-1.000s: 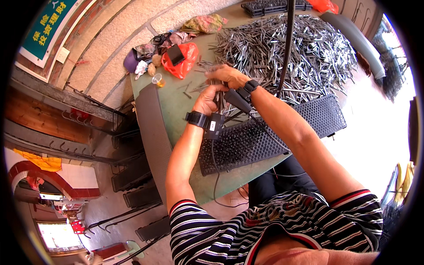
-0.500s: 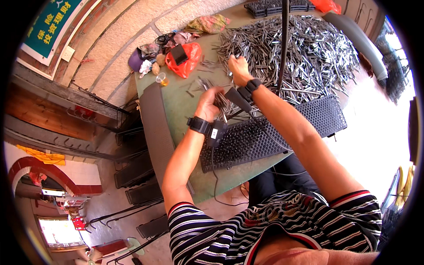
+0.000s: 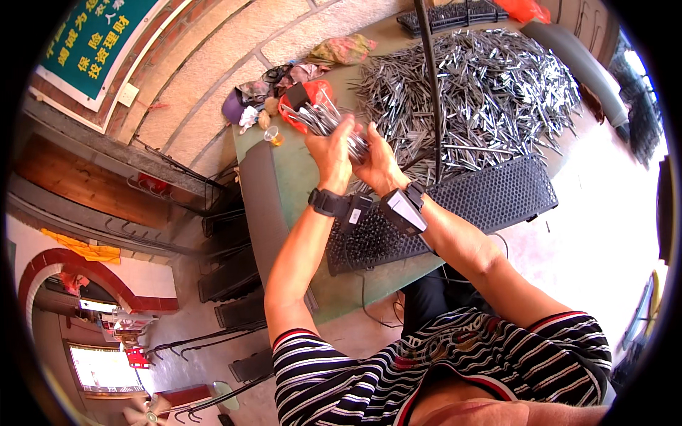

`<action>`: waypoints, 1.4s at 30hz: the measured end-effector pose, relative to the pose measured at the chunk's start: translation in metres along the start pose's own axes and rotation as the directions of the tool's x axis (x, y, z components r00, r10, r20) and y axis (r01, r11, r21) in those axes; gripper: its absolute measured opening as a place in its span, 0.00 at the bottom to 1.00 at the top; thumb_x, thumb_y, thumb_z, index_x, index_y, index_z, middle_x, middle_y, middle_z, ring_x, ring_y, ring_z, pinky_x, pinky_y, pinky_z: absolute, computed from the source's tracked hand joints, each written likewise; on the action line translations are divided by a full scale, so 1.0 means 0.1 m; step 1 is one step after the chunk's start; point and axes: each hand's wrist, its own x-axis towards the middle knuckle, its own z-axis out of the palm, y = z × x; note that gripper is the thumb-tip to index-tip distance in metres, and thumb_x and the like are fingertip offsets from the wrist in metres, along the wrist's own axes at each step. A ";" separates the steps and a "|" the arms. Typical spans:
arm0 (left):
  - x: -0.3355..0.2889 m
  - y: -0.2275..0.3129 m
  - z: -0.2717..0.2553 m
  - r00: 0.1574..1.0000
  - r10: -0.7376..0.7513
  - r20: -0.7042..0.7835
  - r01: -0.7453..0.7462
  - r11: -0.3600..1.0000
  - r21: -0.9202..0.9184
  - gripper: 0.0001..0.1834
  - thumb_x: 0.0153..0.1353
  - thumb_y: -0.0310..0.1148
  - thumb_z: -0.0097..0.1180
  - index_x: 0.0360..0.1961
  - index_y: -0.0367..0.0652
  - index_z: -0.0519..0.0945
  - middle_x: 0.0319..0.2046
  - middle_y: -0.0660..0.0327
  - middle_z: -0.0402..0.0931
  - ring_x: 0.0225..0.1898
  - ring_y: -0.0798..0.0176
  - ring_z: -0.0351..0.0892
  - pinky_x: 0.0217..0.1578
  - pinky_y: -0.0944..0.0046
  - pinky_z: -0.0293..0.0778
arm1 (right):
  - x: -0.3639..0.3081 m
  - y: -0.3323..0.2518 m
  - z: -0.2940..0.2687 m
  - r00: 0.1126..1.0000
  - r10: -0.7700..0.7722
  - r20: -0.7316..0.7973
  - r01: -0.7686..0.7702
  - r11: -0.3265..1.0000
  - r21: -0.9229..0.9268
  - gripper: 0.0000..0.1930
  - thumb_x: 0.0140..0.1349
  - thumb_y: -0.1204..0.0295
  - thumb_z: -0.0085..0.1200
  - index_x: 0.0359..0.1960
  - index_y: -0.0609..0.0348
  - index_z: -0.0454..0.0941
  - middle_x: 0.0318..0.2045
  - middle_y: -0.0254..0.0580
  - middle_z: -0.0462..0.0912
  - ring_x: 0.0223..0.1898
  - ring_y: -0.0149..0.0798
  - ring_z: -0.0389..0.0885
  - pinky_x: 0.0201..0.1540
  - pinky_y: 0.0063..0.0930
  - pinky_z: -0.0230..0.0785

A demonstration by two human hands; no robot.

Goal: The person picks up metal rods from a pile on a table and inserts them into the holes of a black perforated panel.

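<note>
A bunch of thin grey metal rods (image 3: pixel 321 121) is held between my two hands above the green tabletop. My left hand (image 3: pixel 332 155) wraps around the bunch, whose loose ends fan out to the upper left. Cupped against its other side is my right hand (image 3: pixel 378 163), fingers bent round the rods. Just right of and beyond my hands spreads a large heap of similar rods (image 3: pixel 483 92). A black tray with a honeycomb of holes (image 3: pixel 490 192) lies nearer to me; dark pieces stand densely in its left part, partly behind my wrists.
An upright black pole (image 3: pixel 432 92) rises in front of the heap. Left of my hands are a red plastic bag (image 3: pixel 323 91), a cup of yellowish liquid (image 3: pixel 273 136) and bundled cloths (image 3: pixel 341 50). A long grey panel (image 3: pixel 264 192) lines the table's left edge. Another black tray (image 3: pixel 455 18) lies at the back.
My right hand has left the edge of the heap and come in to meet my left hand. The bunch, blurred low in my left hand before, is now raised between both hands.
</note>
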 end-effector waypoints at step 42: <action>-0.64 -0.23 -0.10 0.998 -0.063 -0.013 0.064 0.995 0.079 0.08 0.50 0.19 0.59 0.33 0.36 0.78 0.29 0.64 0.77 0.28 0.71 0.74 0.29 0.71 0.71 | -0.23 0.11 -0.16 0.996 -0.043 -0.084 0.025 0.979 -0.204 0.22 0.68 0.56 0.30 0.50 0.54 0.73 0.45 0.42 0.76 0.46 0.40 0.71 0.51 0.33 0.62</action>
